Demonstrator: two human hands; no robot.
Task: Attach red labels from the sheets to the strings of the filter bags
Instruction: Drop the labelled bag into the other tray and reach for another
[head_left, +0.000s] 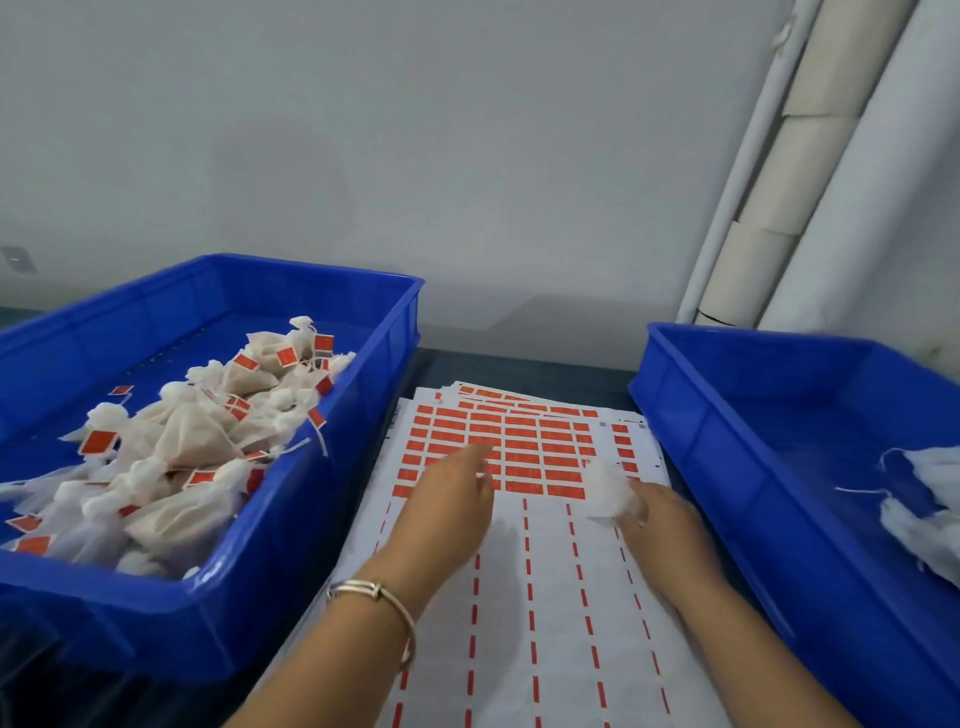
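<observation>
1. Right-hand (660, 512) grip: fingers curled around one white filter bag (610, 491), held over the label sheet (550, 597) near its right edge.
2. Left-hand (447, 512) grip: released, fingers extended, tips over the red labels (524, 449) at the sheet's far half; whether touching, cannot tell.
3. Labels just ahead of the left fingertips; bag to their right.
4. Labelled bags (171, 457) piled in the blue bin (311, 519) left of the sheet.

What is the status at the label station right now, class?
Left hand fingers reaching onto the label sheet, holding nothing. Right hand grips an unlabelled filter bag. Nothing in the way.
</observation>
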